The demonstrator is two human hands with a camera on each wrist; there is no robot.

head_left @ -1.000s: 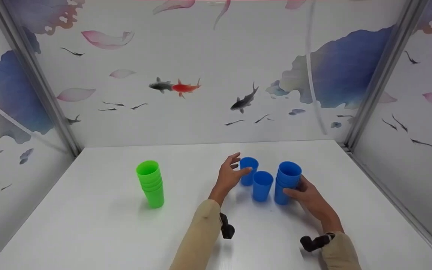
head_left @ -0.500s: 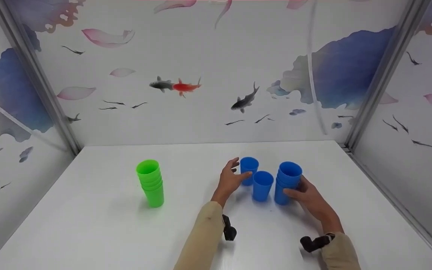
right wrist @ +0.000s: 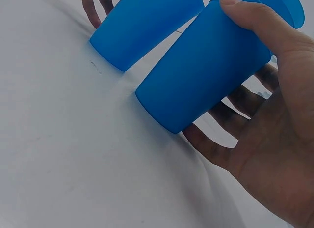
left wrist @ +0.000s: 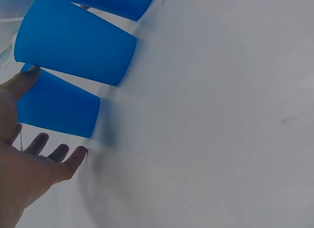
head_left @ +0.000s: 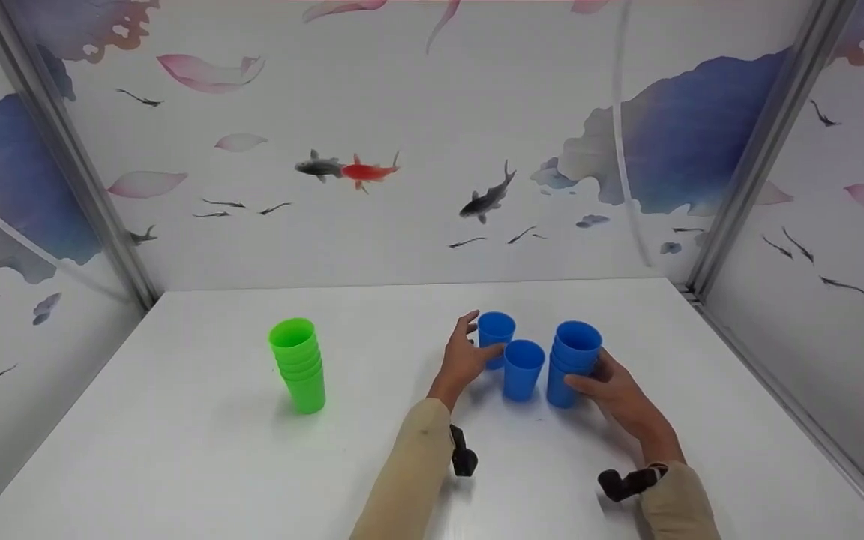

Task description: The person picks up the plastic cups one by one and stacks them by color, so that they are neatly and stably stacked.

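In the head view, my right hand [head_left: 616, 390] grips a stack of blue cups [head_left: 573, 356], thumb on the near side and fingers behind. The right wrist view shows the thumb [right wrist: 240, 9] against the stack's upper part. My left hand [head_left: 464, 358] reaches beside the rear blue cup [head_left: 496, 328], its thumb in front of that cup. From the left wrist, its fingers [left wrist: 73, 161] are spread loosely with a gap to the cup's side. Another single blue cup [head_left: 523, 369] stands upright between the rear cup and the stack.
A stack of green cups [head_left: 301, 367] stands upright on the left of the white table [head_left: 177, 450]. White panels printed with fish and petals enclose the table at the back and both sides. Each wrist wears a small black camera.
My left hand has shifted slightly right and closer in toward the rear blue cup. The right hand and all the cups stay in place.
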